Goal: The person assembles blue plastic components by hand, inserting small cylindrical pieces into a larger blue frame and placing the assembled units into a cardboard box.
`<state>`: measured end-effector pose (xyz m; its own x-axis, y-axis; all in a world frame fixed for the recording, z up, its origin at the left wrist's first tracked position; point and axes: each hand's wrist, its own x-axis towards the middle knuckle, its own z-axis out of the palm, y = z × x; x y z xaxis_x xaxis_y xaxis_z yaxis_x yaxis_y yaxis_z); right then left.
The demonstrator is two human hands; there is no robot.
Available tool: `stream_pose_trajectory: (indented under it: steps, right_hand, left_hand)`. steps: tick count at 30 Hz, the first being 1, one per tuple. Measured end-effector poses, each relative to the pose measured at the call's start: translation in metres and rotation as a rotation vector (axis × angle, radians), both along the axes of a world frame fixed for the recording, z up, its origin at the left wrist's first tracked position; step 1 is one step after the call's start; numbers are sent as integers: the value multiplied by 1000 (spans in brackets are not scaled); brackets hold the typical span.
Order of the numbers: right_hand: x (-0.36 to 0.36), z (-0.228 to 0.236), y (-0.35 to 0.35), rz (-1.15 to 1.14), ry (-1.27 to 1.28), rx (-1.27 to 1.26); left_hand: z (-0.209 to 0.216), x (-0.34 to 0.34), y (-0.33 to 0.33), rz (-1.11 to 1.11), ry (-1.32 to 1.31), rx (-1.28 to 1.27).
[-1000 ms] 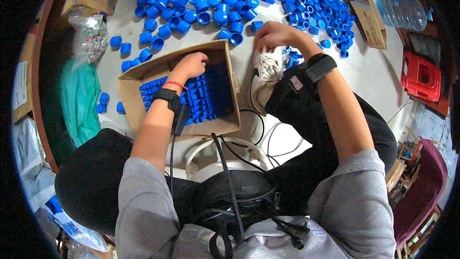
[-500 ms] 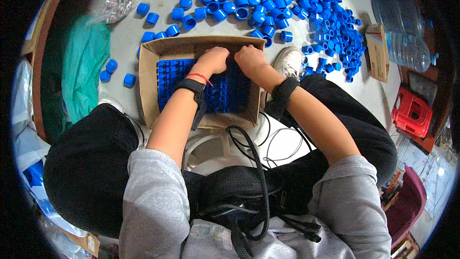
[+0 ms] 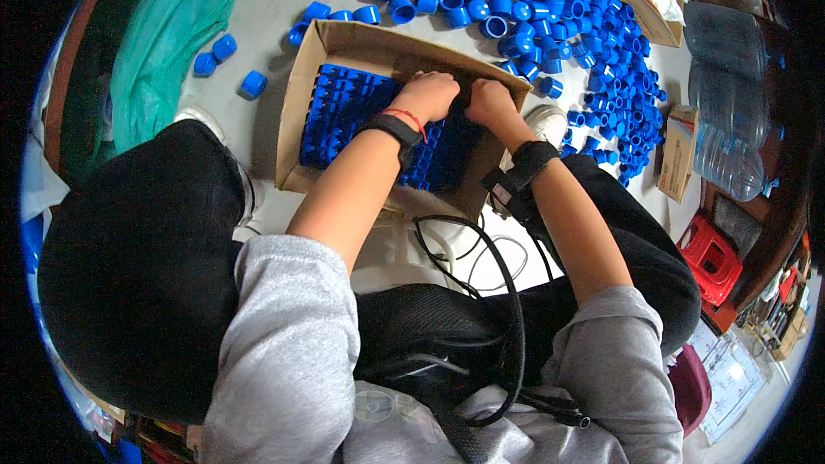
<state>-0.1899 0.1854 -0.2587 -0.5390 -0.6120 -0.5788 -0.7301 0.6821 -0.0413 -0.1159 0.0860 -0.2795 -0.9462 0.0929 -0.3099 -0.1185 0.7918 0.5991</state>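
Note:
A brown cardboard box [image 3: 295, 116] lies in front of me, its inside lined with rows of small dark-blue plastic pieces [image 3: 339, 112]. Both hands are inside it, near its far right part. My left hand [image 3: 434, 96] has its fingers curled down over the pieces. Close beside it, my right hand [image 3: 493, 106] is closed too, with its fingertips pointing down. The backs of the hands hide whatever the fingers grip.
Loose blue plastic caps [image 3: 494, 27] spread beyond the box and to its right. A green plastic bag [image 3: 163, 51] lies at left. At right are large clear bottles [image 3: 726, 77], a small carton [image 3: 679, 153] and a red plastic stool [image 3: 711, 262]. Black cables [image 3: 516, 326] hang before me.
The whole view has shifted and turned, so the box now appears farther right and slanted. Both hands stay inside it, fingers curled, with the left wrist slightly changed in angle.

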Motion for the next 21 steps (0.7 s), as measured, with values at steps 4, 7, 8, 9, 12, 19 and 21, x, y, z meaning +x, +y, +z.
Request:
stream_pose_trajectory:
  steps: [4, 7, 8, 9, 12, 19, 21]
  right_hand:
    - [0, 4, -5, 23, 5, 20]
    - [-3, 2, -3, 24, 7, 19]
    - [-3, 1, -1, 11, 29, -6]
    - [-4, 0, 1, -1, 36, -41]
    - [-6, -3, 0, 11, -23, -18]
    - [-6, -12, 6, -1, -29, -34]
    - [3, 2, -4, -54, -19, 19]
  left_hand:
    - [-1, -1, -1, -33, -49, -47]
    - [3, -3, 0, -24, -43, -32]
    - [6, -2, -1, -21, -45, -30]
    - [9, -2, -1, -18, -32, -12]
    - [9, 0, -2, -13, -27, -1]
    - [12, -3, 0, -50, -63, -57]
    - [11, -1, -3, -29, -86, -23]
